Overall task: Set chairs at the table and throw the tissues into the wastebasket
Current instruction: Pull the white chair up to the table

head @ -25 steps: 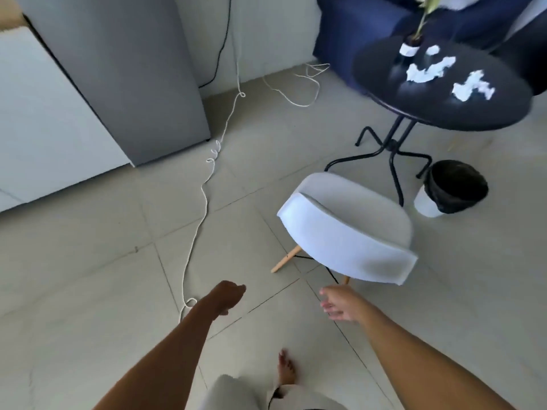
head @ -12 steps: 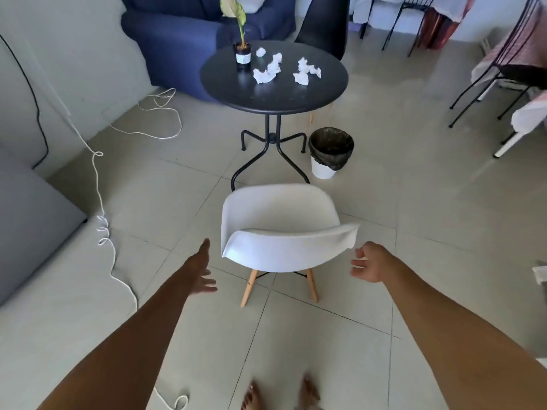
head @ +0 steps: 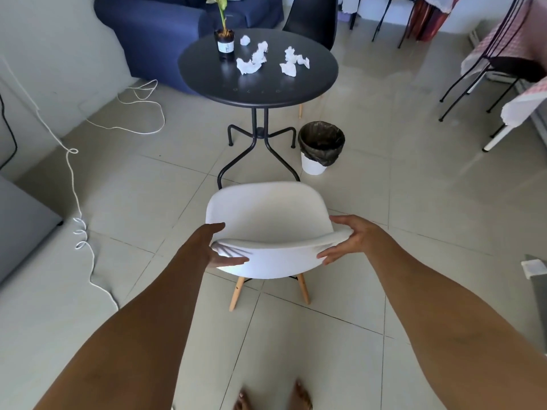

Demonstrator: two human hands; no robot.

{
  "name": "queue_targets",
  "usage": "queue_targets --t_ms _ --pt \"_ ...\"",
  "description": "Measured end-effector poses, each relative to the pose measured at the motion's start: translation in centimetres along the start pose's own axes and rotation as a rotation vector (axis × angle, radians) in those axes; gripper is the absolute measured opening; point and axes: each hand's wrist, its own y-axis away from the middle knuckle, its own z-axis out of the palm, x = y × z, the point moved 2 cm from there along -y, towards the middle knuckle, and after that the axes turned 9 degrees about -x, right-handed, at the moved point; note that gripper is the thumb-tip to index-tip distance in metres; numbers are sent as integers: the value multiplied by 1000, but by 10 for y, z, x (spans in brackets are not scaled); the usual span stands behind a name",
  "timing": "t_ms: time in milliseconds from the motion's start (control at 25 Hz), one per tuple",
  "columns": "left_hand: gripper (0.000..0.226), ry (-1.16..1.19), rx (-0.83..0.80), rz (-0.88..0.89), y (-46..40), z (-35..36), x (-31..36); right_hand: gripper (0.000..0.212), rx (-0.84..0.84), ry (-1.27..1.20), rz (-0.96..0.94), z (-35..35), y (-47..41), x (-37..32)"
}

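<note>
A white shell chair (head: 266,214) with wooden legs stands on the floor just short of the round black table (head: 257,87), its seat facing the table. My left hand (head: 217,250) grips the left end of the backrest and my right hand (head: 344,239) grips the right end. On the tabletop lie crumpled white tissues: one clump (head: 253,60) in the middle, another (head: 293,62) to its right, and a small ball (head: 245,40) at the back. A white wastebasket (head: 321,146) with a black liner stands on the floor right of the table's legs.
A potted plant (head: 225,44) stands on the table. A black chair (head: 310,16) sits behind the table, a blue sofa (head: 154,34) at back left. A white cord (head: 74,179) trails over the floor at left. Metal-legged furniture (head: 488,72) fills the right side.
My view has turned to face the table and chair. Both hands reached forward from beside the chair and closed on the two ends of its backrest.
</note>
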Motion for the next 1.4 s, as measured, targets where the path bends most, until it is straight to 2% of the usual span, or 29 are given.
queue_targets --t_ms 120,200,280,400,440,520,560,640,760,880,1040,1160,1240,1280,1400 --pt "47 -45 -71 -32 1 18 -10 69 -35 32 51 4 -4 -1" --pt "28 -331 9 54 7 24 -9 57 -27 140 37 5 -5 -2" --pt "30 -792 118 177 17 28 -5 44 -28 156 37 7 -4 -1" --pt "39 -802 90 117 23 38 -1 45 -36 155 42 14 3 -5" --pt "39 -855 93 197 22 40 9 47 -48 156 36 19 5 -9" --pt "40 -503 99 216 22 44 26 54 -73 119 16 30 7 -21" --pt "45 -243 24 138 22 49 33 56 -76 105 12 37 8 -27" --pt "57 131 -2 -18 17 55 52 60 -93 71 6 51 8 -41" --pt "68 226 -31 -17 2 65 88 64 -85 34 -12 76 -5 -62" --pt "67 232 -31 -22 -24 73 129 59 -71 85 -79 104 -24 -83" --pt "41 -103 -56 -22 -58 78 182 45 -55 226 -174 143 -53 -109" --pt "21 -458 -53 109 -87 77 216 32 -67 294 -211 168 -74 -122" --pt "30 -739 5 178 -102 71 230 28 -73 267 -209 177 -85 -129" --pt "36 -790 9 188 -106 70 235 30 -76 248 -205 181 -91 -131" --pt "36 -759 -39 233 -123 69 252 37 -74 203 -197 190 -106 -138"
